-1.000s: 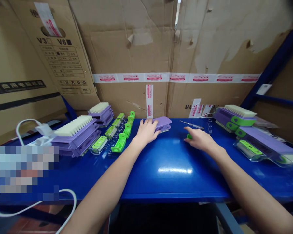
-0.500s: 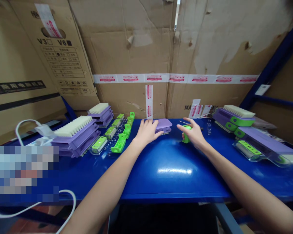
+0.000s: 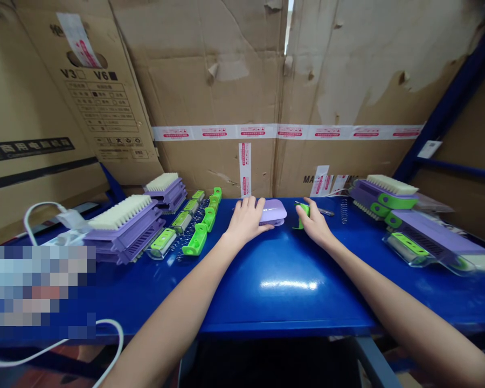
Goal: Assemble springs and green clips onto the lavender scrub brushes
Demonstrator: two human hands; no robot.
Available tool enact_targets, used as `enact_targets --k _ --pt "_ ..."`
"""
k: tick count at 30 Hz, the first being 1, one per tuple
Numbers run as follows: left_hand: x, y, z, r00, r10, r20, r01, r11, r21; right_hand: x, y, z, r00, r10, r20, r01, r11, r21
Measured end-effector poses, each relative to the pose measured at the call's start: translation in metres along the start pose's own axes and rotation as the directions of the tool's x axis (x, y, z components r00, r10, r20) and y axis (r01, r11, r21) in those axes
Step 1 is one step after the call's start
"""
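My left hand (image 3: 246, 220) grips a purple brush body (image 3: 274, 211) from its left side, thumb along the near edge. Pale lettering shows on the body's top face. A short distance to the right, my right hand (image 3: 316, 223) pinches a bright green plastic part (image 3: 303, 215) between thumb and fingers. The green part is apart from the purple body, and its far side is partly hidden. Behind my right hand lies a thin metal tool (image 3: 326, 212), too small to name. A coil spring (image 3: 344, 211) is to its right.
On the left stand stacked purple brushes with cream bristles (image 3: 121, 211), green-topped clear pieces (image 3: 163, 242), springs and a row of green parts (image 3: 195, 240). More brush assemblies (image 3: 388, 189) are at right. A white cable (image 3: 119, 337) loops at lower left. Cardboard (image 3: 210, 97) walls the back.
The purple body has been tilted so its lettered top faces me more. My right thumb and fingers have turned and closed round the green part, which now shows at their left.
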State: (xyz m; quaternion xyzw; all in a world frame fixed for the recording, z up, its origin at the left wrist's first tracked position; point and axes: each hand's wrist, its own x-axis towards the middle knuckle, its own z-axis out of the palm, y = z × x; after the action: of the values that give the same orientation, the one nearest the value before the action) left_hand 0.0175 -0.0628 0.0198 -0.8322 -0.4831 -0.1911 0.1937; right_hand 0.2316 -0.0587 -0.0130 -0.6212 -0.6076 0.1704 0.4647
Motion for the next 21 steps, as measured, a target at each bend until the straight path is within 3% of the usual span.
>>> enact_targets --k 3,5,12,21 --pt "0.001 0.006 0.004 0.999 0.042 -0.028 -0.042 0.999 0.025 -0.002 -0.002 0.006 0.997 0.009 0.083 -0.022 0.985 0.168" --pt "0.002 0.008 0.007 0.997 0.064 -0.049 -0.063 0.998 0.029 -0.004 -0.003 0.009 0.997 -0.025 0.077 0.007 0.975 0.223" --pt "0.001 0.005 0.016 0.989 0.099 -0.111 -0.103 0.994 -0.028 -0.006 -0.008 0.012 0.998 -0.014 0.060 -0.002 0.968 0.250" --pt "0.001 0.014 0.015 0.984 0.104 -0.144 -0.121 0.986 -0.114 -0.014 -0.014 0.014 0.994 -0.107 0.012 0.102 0.970 0.221"
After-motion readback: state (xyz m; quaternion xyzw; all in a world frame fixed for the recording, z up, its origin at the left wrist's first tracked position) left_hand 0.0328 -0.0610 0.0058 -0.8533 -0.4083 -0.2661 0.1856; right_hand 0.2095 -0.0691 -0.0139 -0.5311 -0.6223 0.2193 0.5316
